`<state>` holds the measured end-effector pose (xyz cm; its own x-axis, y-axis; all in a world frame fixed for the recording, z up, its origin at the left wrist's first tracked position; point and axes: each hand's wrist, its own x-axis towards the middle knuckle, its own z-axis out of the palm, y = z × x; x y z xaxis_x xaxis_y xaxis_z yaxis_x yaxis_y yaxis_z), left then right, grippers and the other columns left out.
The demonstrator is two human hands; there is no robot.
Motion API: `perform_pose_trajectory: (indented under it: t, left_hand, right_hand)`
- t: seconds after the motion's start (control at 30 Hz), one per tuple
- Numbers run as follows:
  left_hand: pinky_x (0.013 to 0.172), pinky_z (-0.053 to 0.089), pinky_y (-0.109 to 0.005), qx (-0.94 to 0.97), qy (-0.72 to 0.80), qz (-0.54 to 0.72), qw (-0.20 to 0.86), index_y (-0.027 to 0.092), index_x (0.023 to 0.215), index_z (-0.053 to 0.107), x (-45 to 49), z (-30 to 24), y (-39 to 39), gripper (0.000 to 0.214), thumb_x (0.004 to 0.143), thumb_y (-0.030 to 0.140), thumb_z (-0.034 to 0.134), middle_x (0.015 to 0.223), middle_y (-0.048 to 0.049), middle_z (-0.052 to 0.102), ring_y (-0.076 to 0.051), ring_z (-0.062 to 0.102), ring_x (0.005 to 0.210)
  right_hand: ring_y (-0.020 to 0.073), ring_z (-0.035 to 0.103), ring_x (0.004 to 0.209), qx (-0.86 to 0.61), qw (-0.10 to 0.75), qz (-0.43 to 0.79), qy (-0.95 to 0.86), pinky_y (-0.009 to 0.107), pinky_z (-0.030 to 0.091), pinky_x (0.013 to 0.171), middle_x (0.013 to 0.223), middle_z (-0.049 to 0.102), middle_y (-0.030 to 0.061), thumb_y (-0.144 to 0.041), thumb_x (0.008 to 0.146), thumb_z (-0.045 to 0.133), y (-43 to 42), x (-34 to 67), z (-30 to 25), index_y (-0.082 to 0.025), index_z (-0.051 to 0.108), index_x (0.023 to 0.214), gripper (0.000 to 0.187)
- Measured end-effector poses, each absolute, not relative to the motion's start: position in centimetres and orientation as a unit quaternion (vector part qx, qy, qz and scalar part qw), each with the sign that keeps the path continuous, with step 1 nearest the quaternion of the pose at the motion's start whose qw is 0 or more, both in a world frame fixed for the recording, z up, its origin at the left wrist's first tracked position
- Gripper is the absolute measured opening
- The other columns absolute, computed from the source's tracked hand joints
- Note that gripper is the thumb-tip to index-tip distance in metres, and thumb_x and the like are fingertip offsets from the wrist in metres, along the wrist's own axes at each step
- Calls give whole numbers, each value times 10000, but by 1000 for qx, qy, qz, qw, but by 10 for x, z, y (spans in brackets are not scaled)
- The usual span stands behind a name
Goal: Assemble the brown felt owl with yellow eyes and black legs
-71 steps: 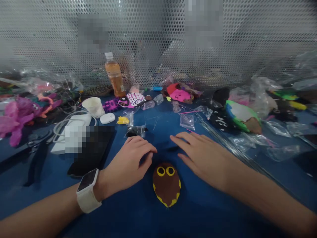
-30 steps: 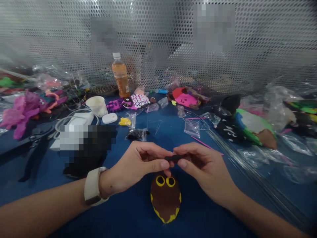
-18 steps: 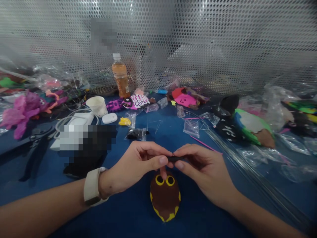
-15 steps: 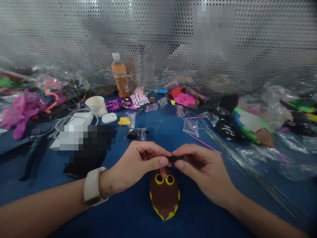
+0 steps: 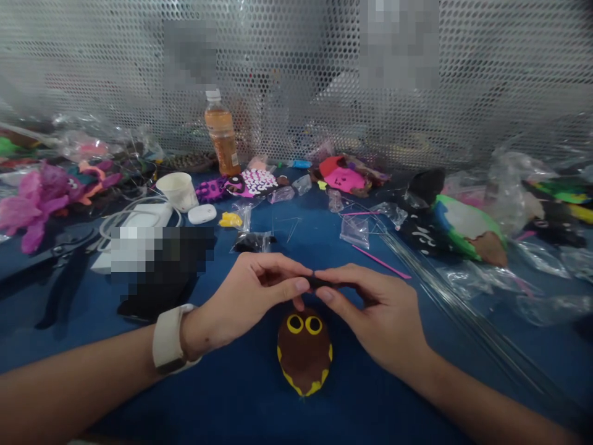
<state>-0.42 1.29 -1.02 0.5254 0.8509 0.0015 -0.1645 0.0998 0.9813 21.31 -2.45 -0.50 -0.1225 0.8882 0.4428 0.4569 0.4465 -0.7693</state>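
Note:
Between the fingertips of both hands is a small piece of black modelling clay (image 5: 317, 282). My left hand (image 5: 259, 287), with a pale watch band (image 5: 169, 339) at the wrist, pinches its left end. My right hand (image 5: 377, 306) pinches the right end with thumb and forefinger. Just below them on the table lies an oval brown clay figure (image 5: 304, 355) with a scalloped yellow edge and two round yellow-and-black eyes. A fingertip of my left hand hangs close to its top; whether it touches I cannot tell.
The blue table (image 5: 222, 395) holds a black clay packet (image 5: 254, 241), yellow clay (image 5: 230, 219), a paper cup (image 5: 178, 191), a drink bottle (image 5: 222, 136) and pliers (image 5: 65, 272). Rightward lie a pink stick (image 5: 380, 261), thin clear rods (image 5: 458, 318) and a green-edged clay piece (image 5: 467, 225). Behind stands a perforated metal screen (image 5: 287, 68).
The whole scene sits slightly higher and further left in view. Both hands still pinch the black clay, which shows a little longer between the fingers.

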Motion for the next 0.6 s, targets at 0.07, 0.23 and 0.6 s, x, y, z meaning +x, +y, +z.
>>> perform_pose_trajectory:
  t: [0.07,0.23,0.6]
  left_hand:
    - [743,627,-243,558,313,375,671,173,1053,810,-4,-11,12,193,904,295,827,848,-40,793,-143,762,749]
    - [763,628,-251,564,338,359,662,177,1140,812,-4,-11,12,269,943,359,786,806,-50,803,-148,764,749]
    - [697,594,-214,571,328,351,666,171,1071,829,-4,-8,11,245,972,381,751,815,-56,812,-142,767,745]
  right_hand:
    - [200,790,807,-478,463,225,-712,316,665,698,943,834,3,-251,902,791,-24,214,-4,-312,819,1001,119]
    - [199,792,857,-466,477,225,-710,327,670,756,977,831,-7,-218,898,801,-24,214,-4,-331,825,983,144]
    - [144,763,644,-489,452,275,-693,250,626,576,874,828,-21,-232,883,796,-23,213,-4,-315,834,998,147]
